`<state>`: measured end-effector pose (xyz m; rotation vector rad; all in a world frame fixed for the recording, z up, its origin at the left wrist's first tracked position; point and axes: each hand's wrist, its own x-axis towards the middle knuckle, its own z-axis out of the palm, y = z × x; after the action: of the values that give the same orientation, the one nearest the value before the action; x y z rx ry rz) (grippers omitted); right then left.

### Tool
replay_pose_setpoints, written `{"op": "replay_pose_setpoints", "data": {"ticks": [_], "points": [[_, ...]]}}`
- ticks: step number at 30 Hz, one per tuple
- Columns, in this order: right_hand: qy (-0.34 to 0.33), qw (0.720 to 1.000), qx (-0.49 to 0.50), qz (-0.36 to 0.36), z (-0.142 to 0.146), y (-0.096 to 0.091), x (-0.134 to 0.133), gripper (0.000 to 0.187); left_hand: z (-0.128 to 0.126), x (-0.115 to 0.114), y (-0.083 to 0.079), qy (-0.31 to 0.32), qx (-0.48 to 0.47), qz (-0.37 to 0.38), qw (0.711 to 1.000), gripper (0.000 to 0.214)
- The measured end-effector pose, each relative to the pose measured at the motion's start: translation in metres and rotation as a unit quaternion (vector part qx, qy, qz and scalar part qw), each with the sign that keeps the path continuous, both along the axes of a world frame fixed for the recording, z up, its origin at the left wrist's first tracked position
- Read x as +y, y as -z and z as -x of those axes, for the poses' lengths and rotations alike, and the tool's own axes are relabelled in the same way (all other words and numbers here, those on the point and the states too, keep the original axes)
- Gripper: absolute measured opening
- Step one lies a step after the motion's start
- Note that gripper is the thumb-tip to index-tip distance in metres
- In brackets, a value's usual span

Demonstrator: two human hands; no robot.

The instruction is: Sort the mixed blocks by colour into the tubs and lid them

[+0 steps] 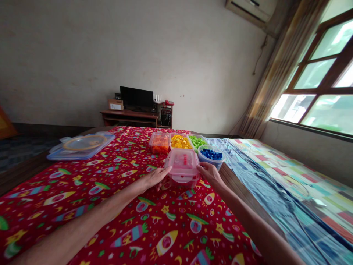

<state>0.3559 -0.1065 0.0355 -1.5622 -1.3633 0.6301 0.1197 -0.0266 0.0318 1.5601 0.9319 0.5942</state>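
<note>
A pink, see-through plastic container (180, 165) with a clip-on lid stands in front of me on the red patterned tablecloth. My left hand (156, 178) grips its left side, thumb near the lid's edge and fingers low along the wall. On the opposite side my right hand (211, 173) holds the lid's edge with closed fingers. Right behind the container are a box of orange pieces (160, 142), a box of yellow pieces (181, 142) and a box of green pieces (197, 142). Blue pieces (211, 154) fill a round tub (217, 163) beyond my right hand.
Flat plastic lids (82, 145) lie stacked at the table's left. To the right, a bed with a checkered cover (300, 176) adjoins the table's wooden edge (237, 184). A desk with a monitor (136, 98) stands by the far wall.
</note>
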Motion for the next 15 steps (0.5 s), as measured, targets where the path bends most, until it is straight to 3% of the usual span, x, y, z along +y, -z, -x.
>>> {"op": "replay_pose_setpoints", "data": {"ticks": [3,8,15], "points": [[0.022,1.000,0.015,-0.008,-0.004,0.003,0.000,0.057,-0.001,0.001,0.000,0.003,-0.009,-0.006,1.000,0.043],[0.047,0.999,0.000,-0.013,-0.009,0.004,-0.004,0.050,-0.003,0.000,0.001,0.024,-0.004,-0.010,1.000,0.045],[0.035,0.999,-0.010,0.012,-0.010,0.013,-0.007,0.048,-0.002,-0.009,-0.001,0.004,0.000,0.003,1.000,0.046]]}}
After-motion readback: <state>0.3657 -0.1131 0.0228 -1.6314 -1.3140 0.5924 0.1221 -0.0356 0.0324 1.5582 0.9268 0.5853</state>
